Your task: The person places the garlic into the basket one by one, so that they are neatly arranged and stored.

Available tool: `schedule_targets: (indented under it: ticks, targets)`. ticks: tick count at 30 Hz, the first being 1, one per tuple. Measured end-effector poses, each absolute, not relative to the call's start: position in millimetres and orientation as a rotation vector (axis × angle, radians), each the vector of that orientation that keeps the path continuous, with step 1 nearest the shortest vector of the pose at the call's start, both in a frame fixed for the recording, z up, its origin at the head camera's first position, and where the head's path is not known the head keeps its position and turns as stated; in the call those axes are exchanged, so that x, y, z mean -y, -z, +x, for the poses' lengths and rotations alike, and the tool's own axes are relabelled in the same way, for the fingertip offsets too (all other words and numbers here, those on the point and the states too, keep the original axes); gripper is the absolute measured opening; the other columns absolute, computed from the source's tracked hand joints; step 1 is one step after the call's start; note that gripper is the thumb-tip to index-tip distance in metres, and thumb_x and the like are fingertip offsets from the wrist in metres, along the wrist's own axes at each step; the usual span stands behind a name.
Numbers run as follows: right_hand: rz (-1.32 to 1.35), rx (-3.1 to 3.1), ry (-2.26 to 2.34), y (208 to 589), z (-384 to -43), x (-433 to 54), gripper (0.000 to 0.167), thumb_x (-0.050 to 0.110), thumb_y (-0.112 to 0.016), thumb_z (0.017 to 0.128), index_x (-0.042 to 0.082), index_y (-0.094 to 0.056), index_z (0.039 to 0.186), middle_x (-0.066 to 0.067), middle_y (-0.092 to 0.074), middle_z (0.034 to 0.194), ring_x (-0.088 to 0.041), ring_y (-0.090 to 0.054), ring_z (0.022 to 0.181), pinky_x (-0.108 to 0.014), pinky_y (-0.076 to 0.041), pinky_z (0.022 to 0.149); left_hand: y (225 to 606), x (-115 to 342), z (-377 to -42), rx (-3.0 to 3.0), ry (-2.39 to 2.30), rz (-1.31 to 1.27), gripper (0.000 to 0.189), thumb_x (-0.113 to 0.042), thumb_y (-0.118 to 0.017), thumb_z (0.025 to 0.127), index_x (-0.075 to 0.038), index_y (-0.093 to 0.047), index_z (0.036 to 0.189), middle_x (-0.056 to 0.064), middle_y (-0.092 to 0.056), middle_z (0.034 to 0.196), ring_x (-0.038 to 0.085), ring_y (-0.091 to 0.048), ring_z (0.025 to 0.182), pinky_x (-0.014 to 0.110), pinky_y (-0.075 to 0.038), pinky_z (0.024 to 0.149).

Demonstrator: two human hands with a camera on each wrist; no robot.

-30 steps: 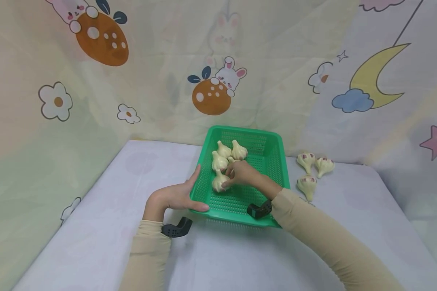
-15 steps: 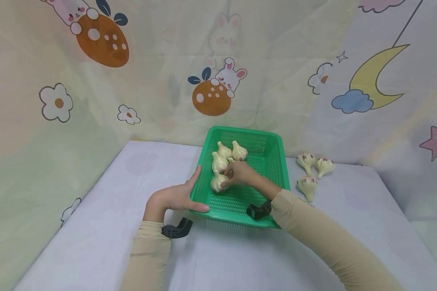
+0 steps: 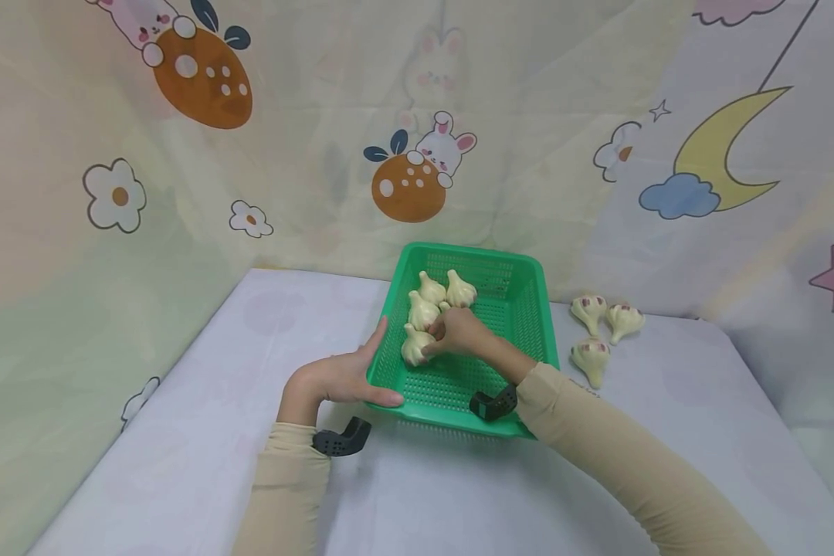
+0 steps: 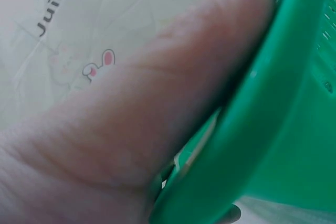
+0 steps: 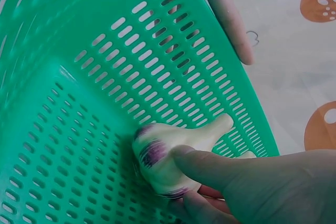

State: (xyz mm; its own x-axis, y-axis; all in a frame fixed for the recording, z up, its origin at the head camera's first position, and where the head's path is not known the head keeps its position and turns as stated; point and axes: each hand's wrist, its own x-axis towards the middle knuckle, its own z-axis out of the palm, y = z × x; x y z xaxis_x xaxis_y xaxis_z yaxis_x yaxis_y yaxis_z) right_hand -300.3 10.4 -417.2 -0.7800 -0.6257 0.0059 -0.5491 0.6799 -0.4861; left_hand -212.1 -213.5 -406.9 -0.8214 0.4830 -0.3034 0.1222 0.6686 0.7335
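Observation:
In the head view, my right hand [image 3: 462, 330] reaches into a green slotted plastic basket [image 3: 472, 422] and holds a garlic bulb [image 3: 413, 347] near its left wall. The right wrist view shows thumb and fingers pinching that purple-streaked bulb [image 5: 168, 156], its stem pointing toward the wall. My left hand [image 3: 340, 377] spans the basket's front left corner from outside. Its thumb lies along the front rim and its straight fingers run up the left side. Beyond the held bulb sit several more garlic bulbs [image 3: 462, 291], one partly hidden behind my right hand.
Three garlic bulbs [image 3: 589, 361] lie on the white tabletop [image 3: 306, 316] to the right of the basket. A printed cloth [image 3: 306, 139] hangs behind and beside the table. Each wrist wears a black camera [image 3: 342, 438].
The held garlic bulb has shifted slightly left, toward the basket's wall, with my right hand on it. My left hand keeps its place at the corner. The head view has swung slightly.

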Motion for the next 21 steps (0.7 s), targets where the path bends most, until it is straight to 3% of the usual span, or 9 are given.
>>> schedule_targets:
  ticks: [4,11,21]
  targets:
    - [-0.946,-2.746,0.699,417.2,-300.2,-11.1,0.045,0.024,-0.078,0.077,0.012,-0.043,0.052,0.011,-0.025,0.045,-0.003,-0.018,0.045,-0.02,-0.018,0.048,408.0,213.0,-212.5,-2.41,-0.994,0.445,0.127,-0.054,-0.075,0.073,-0.029,0.025,0.148,0.005,-0.001,0.161,0.023,-0.019,0.145,0.045,-0.026,0.113]
    - [-0.89,-2.776,0.653,416.8,-301.6,-10.8,0.045,0.028,-0.077,0.078,0.013,-0.044,0.052,0.011,-0.028,0.044,-0.004,-0.021,0.045,-0.025,-0.027,0.063,407.8,212.2,-211.9,-2.415,-0.99,0.433,0.126,-0.054,-0.074,0.074,-0.028,0.023,0.148,0.008,-0.005,0.161,0.027,-0.022,0.144,0.048,-0.028,0.112]
    - [-0.89,-2.766,0.658,409.6,-301.7,-12.2,0.034,0.028,-0.076,0.08,0.007,-0.059,0.059,0.01,-0.031,0.047,-0.005,-0.023,0.047,-0.02,-0.024,0.05,407.9,212.6,-211.4,-2.42,-0.969,0.42,0.126,-0.058,-0.073,0.073,-0.029,0.024,0.148,0.01,-0.008,0.16,0.027,-0.025,0.143,0.047,-0.029,0.112]
